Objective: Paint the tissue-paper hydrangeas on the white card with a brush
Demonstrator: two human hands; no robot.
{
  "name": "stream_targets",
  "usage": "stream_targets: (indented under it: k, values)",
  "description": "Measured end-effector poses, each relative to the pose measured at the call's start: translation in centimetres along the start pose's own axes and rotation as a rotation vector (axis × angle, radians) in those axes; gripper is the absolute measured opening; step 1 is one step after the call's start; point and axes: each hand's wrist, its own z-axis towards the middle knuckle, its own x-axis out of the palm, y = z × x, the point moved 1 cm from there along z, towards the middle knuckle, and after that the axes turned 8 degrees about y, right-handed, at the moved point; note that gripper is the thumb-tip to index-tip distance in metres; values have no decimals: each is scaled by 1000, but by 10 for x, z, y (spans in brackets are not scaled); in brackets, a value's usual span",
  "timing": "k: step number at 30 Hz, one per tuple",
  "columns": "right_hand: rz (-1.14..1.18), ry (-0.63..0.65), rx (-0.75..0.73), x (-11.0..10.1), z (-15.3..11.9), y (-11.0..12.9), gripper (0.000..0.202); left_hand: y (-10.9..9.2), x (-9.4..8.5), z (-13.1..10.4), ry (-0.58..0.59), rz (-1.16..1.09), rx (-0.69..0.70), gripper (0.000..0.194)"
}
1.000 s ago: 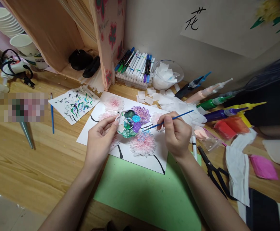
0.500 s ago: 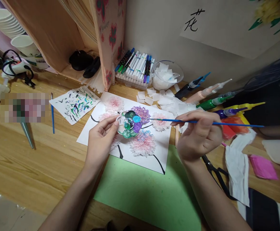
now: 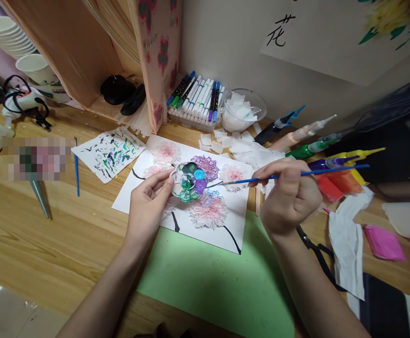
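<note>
My left hand (image 3: pixel 152 197) pinches the rim of a small round paint palette (image 3: pixel 190 182), whose wells carry green, blue and purple paint. Between the fingers of my right hand (image 3: pixel 289 195) is a thin blue paintbrush (image 3: pixel 275 177), its tip just right of the palette and apart from it. Below both lies a white sheet (image 3: pixel 235 230) with black stem strokes and several fluffy pink paper flowers (image 3: pixel 208 211). One flower (image 3: pixel 205 167) behind the palette has purple-edged petals; the front flower bears some blue. Part of the sheet is hidden by the palette and my left hand.
Green paper (image 3: pixel 215 281) lies under the sheet. Left are a paint-smeared tissue (image 3: pixel 110 152) and another brush (image 3: pixel 77 169). Behind stand markers (image 3: pixel 198 98) and a bowl of paper squares (image 3: pixel 242 110). Paint bottles (image 3: pixel 305 149), black scissors (image 3: pixel 317 253) and a white strip (image 3: pixel 347 244) are right.
The brush tip has moved down and slightly right, away from the purple flower, while its back end has risen. My left hand and the palette stay nearly still.
</note>
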Motion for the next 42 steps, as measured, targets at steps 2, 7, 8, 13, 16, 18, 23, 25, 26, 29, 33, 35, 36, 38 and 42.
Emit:
stream_targets:
  k: [2,7,8,13,16,18,23,25,26,29,33,35,36,38,42]
  values:
    - [-44,76,44,-2,0,-3,38,-1,0,0,-12,6,-1,28]
    - [-114,215,61,-2,-6,-12,38,0,0,0,-17,6,3,26]
    - [-112,227,56,-2,-8,-13,38,0,0,0,-13,5,5,26]
    - [-88,270,66,1,-10,-18,37,2,-2,1,4,6,16,25]
    - [-89,291,84,2,-11,-18,38,1,-2,1,2,13,15,27]
    - [-88,296,91,3,-11,-18,38,1,-2,0,0,17,11,27]
    - [-83,281,88,5,-14,-21,38,0,-2,0,2,16,8,27]
    - [-75,278,108,6,-15,-23,38,1,-2,0,-9,18,7,28]
    - [-70,276,119,6,-15,-24,38,1,-2,0,-12,17,7,28]
    - [-61,237,141,5,-13,-25,37,1,-2,1,-9,16,6,29]
    - [-70,178,143,3,-9,-24,37,0,-1,0,-4,25,-3,29]
    - [-69,193,147,3,-8,-24,37,0,-1,0,-7,26,-3,29]
    - [-66,206,150,3,-9,-25,37,0,-1,0,-8,25,-3,29]
    - [-62,229,157,4,-11,-26,37,0,-1,0,-7,21,-6,28]
    - [-62,239,169,6,-15,-30,37,1,-1,0,-2,19,-1,28]
